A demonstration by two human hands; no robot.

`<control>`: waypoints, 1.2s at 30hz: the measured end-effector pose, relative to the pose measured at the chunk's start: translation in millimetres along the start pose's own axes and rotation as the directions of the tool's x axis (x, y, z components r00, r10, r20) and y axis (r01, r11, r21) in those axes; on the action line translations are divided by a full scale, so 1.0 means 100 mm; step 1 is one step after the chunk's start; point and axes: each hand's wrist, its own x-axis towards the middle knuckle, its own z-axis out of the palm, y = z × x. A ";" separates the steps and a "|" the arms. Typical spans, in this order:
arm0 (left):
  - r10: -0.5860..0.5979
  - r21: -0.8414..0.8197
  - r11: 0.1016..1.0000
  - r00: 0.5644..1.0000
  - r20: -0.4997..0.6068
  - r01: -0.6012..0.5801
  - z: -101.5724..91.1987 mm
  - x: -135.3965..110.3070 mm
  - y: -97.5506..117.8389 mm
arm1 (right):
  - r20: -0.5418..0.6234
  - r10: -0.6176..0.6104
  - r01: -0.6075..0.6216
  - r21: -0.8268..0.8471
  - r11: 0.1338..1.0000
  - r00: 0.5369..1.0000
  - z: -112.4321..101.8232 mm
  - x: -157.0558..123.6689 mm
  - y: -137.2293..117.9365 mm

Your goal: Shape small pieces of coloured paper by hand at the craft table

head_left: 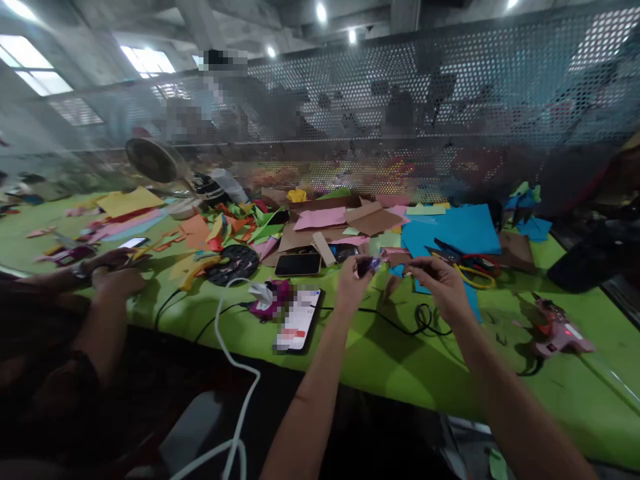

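Presently, the left hand pinches a small shiny purple piece between thumb and fingers, raised above the bright green surface. The right hand is level with it, a short gap between them, its thumb and fingertips drawn close together; whether they grip anything is too small to tell. Below the hands runs a thin black cable, looped near the right wrist. Beyond the right hand lie yellow-handled scissors, red-handled scissors and a large bright blue paper sheet. Beside the left forearm rests a phone with a lit white screen; farther back lies a black-screened phone. Well to the right stands a pinkish, corded tool. A co-worker's arm reaches in at far left.
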 end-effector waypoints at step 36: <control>0.173 0.069 0.981 0.979 0.109 -0.181 0.26 -0.30 0.01 | 0.168 -0.200 0.261 -0.678 0.688 0.965 0.14 -0.10 0.11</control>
